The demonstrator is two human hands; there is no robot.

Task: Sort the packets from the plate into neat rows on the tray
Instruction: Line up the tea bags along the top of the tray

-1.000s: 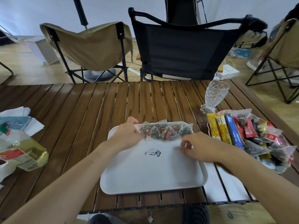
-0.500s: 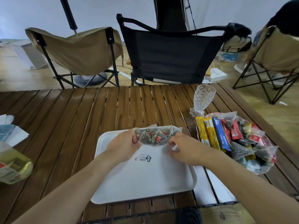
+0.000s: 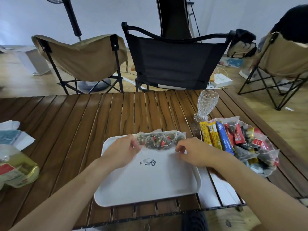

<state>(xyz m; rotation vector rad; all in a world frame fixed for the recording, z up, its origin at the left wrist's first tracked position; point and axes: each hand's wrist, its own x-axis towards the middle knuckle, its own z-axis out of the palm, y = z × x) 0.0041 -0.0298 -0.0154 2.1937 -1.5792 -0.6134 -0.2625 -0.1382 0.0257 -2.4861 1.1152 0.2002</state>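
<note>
Item: tea-bag packets (image 3: 160,140), clear, overlapping, lying in one row along the far edge of the white tray (image 3: 146,180) on the slatted worktop (image 3: 83,122).

Left hand (image 3: 121,150): its fingers (image 3: 133,142) are pinching the left end of the row.

Right hand (image 3: 193,152): it is curling in at the right end. Whether it is pinching a packet or only touching one cannot be told.

Stock outstanding: stick packets (image 3: 215,135) and more sachets are heaped on the glass plate (image 3: 270,174), just beside the tray's right edge. A goblet (image 3: 206,104) is standing behind it.

Step in hand, as judged: the first row is being squared up.

Handling notes: both ends want easing towards each other with light, level pressure, keeping the packets flat against the tray's rim. The film looks slippery and the tag strings loose, so a quick pull is likely to be dragging neighbours askew. An even overlap should be leaving the near part of the tray free for the stick rows.
</note>
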